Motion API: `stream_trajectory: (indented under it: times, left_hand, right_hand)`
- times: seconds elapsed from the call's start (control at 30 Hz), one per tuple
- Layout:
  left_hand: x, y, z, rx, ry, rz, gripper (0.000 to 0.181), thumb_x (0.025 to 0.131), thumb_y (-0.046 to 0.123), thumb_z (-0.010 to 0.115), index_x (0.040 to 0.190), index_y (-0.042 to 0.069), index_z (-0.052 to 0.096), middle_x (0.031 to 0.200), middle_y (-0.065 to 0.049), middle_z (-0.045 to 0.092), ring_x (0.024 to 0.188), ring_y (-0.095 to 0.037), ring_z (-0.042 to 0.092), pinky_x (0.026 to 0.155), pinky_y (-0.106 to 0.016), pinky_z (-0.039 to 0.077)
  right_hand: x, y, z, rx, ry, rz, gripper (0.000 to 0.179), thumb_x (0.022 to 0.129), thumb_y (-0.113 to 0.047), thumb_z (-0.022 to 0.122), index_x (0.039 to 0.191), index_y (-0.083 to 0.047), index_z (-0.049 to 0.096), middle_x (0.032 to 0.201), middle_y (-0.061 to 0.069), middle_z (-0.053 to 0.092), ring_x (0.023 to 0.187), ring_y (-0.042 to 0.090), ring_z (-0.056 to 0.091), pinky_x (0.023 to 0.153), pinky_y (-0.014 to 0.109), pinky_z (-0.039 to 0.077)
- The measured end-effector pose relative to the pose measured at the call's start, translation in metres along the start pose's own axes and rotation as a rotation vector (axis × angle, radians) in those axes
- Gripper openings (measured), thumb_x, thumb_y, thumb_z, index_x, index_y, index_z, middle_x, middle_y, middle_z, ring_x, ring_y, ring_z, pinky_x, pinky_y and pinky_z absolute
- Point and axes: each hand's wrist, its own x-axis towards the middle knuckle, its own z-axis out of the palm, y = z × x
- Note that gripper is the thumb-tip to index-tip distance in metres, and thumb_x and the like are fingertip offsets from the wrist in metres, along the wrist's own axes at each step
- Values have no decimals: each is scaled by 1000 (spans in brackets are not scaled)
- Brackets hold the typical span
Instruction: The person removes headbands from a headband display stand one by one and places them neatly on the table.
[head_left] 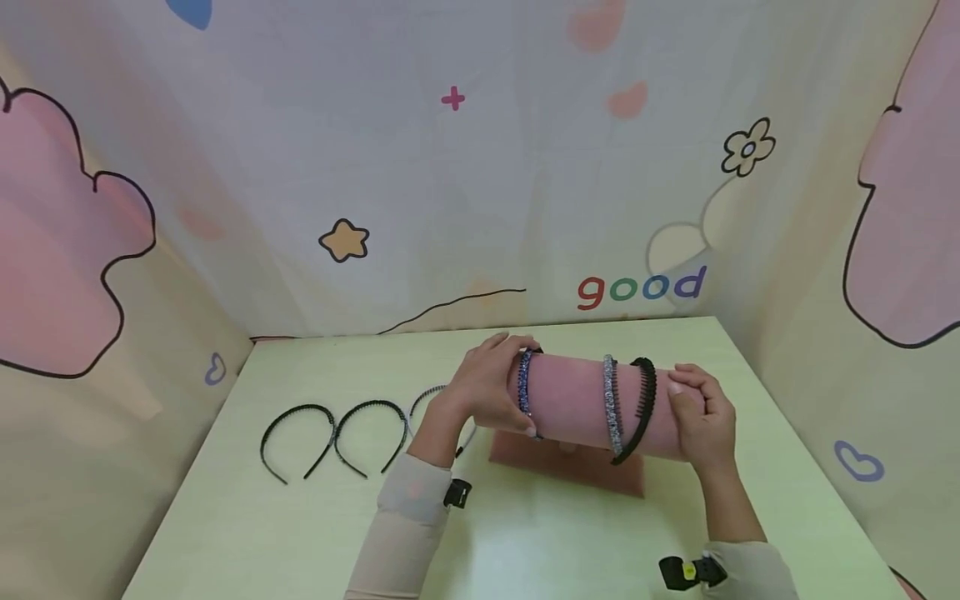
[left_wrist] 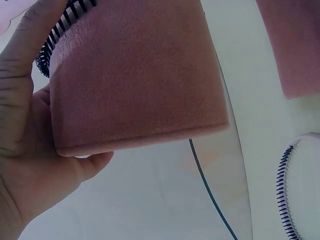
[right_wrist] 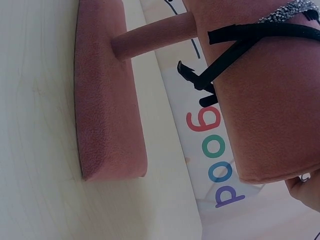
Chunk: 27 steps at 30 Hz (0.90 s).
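A pink plush headband display stand has a horizontal roll above a flat base, joined by a short post. My left hand spans the roll's left end, fingers over the top and thumb low in front, pinching a blue glittery headband that sits around it. At the opposite end, my right hand grips the roll, thumb across its front. A silver glittery headband and a black toothed headband circle the roll nearer the right hand. Their loose tips cross below the roll in the right wrist view.
Left of the stand, a black headband and another dark headband lie on the pale table. A lighter toothed headband lies partly behind the left hand. A printed curtain closes off the back and sides.
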Motion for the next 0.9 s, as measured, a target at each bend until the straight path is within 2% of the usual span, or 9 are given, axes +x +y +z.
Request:
stream_trajectory:
  times: [0.1, 0.23, 0.33, 0.47, 0.63, 0.73, 0.9]
  left_hand:
    - [-2, -2, -1, -35, -6, -5, 105, 42, 49, 90, 132, 31, 41, 139, 7, 38, 133, -19, 23, 100, -45, 29]
    - [-2, -10, -3, -163, -19, 8, 101, 44, 44, 91, 132, 32, 43, 136, 10, 39, 124, -16, 34, 96, -41, 35]
    - [-3, -15, -4, -252, -29, 14, 98, 46, 39, 91, 132, 33, 45, 131, 11, 42, 119, -13, 36, 92, -39, 38]
    - [-5, -15, -2, -276, -26, -3, 97, 46, 38, 91, 131, 33, 45, 128, 8, 44, 117, -15, 37, 89, -40, 40]
    - [-5, -18, 2, -283, 3, -8, 99, 45, 41, 91, 131, 37, 43, 133, 6, 40, 119, -19, 36, 88, -42, 41]
    - [-4, -20, 3, -302, 25, 17, 101, 43, 42, 92, 132, 35, 43, 137, 9, 37, 121, -18, 35, 90, -42, 40]
    - [-1, -25, 2, -376, 52, 88, 98, 42, 37, 94, 126, 23, 46, 136, 14, 40, 119, -13, 37, 92, -38, 38]
  right_hand:
    - [0, 0, 0, 17, -9, 8, 19, 89, -4, 57, 104, 8, 60, 115, 8, 57, 108, 8, 49, 88, 22, 35]
    - [-1, -2, 1, 23, -19, 22, 21, 91, -8, 56, 104, 8, 60, 115, 6, 57, 108, 9, 48, 88, 23, 35]
    - [-2, -3, 1, 12, -17, 28, 21, 91, -9, 57, 103, 8, 59, 114, 5, 57, 108, 9, 48, 88, 23, 35]
    - [-3, -1, 1, -6, -11, 39, 22, 91, -9, 56, 104, 7, 60, 114, 4, 57, 108, 9, 49, 88, 22, 35]
    - [-2, 1, 0, -16, -4, 24, 21, 91, -10, 56, 103, 7, 60, 113, 4, 58, 108, 9, 49, 87, 23, 36]
    - [-1, 1, 0, -7, -3, 14, 21, 91, -9, 56, 103, 7, 60, 114, 6, 58, 108, 9, 49, 88, 23, 35]
    - [0, -1, 0, 10, -4, 9, 19, 90, -5, 56, 104, 8, 60, 115, 8, 57, 108, 8, 49, 88, 22, 35]
